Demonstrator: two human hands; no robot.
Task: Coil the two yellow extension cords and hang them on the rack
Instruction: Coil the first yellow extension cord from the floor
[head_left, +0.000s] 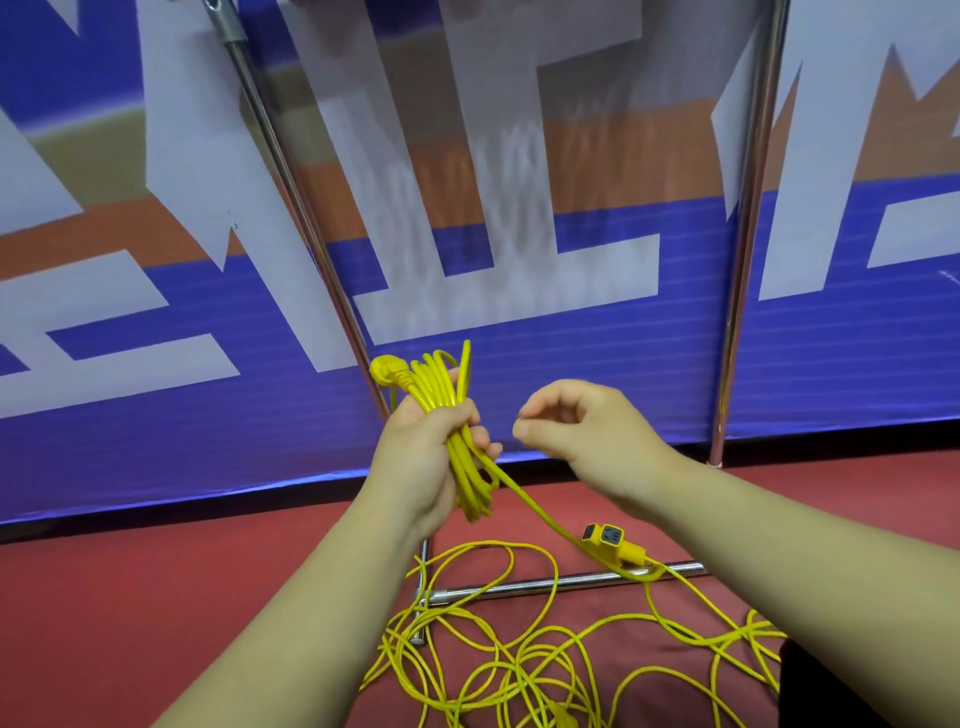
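A large blue banner (597, 374) with big white shapes and an orange band fills the upper and middle of the frame. Below it, a dark red floor (156, 597) spans the bottom, with a dark gap between them at lower left.

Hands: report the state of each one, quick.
Left hand: closed around the coiled yellow cord.
Right hand: fingers curled, holding nothing.

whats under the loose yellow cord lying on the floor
Red floor and the rack's chrome base bars: the loose cord crosses over them near the socket block. Whatever the dense tangle covers at the bottom edge cannot be seen.
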